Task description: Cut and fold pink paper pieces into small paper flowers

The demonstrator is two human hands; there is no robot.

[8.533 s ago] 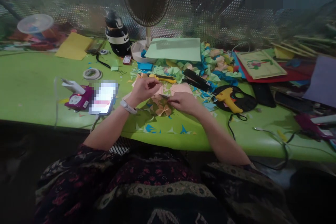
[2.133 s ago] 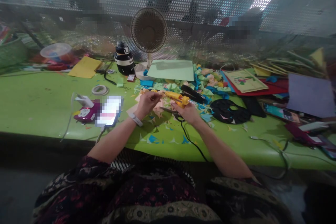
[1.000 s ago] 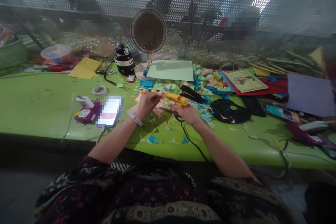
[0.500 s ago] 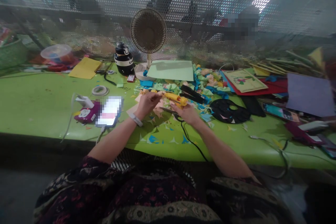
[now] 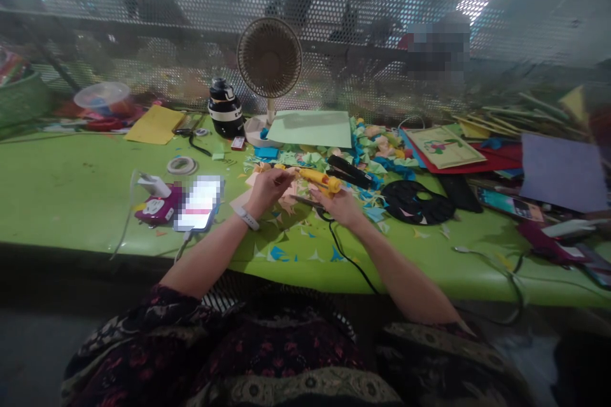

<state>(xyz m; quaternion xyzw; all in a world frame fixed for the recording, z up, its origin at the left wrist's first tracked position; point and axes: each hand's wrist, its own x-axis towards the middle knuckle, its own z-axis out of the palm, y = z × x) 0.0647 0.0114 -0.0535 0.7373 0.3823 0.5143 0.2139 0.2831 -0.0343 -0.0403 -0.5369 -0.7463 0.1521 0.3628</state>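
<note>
My right hand [image 5: 338,205] is closed round a yellow glue gun [image 5: 317,179], whose nozzle points left toward my left hand [image 5: 267,186]. The gun's black cord [image 5: 344,250] runs down over the table's front edge. A small pale paper piece [image 5: 287,191] is pinched in my left hand, just in front of the nozzle; its shape is too small to make out. Both hands hover over scattered paper scraps [image 5: 286,248] on the green table [image 5: 71,191].
A lit phone [image 5: 199,203] and a purple power bank [image 5: 156,208] lie to the left. At the back stand a small fan [image 5: 270,60], a black bottle [image 5: 224,108] and a pale green sheet [image 5: 312,127]. A black stapler [image 5: 351,170], a black round mat [image 5: 417,200] and paper piles fill the right.
Since 8.5 s ago my right hand has taken the glue gun off the black mat. Over the last second both hands stay almost still at the paper piece.
</note>
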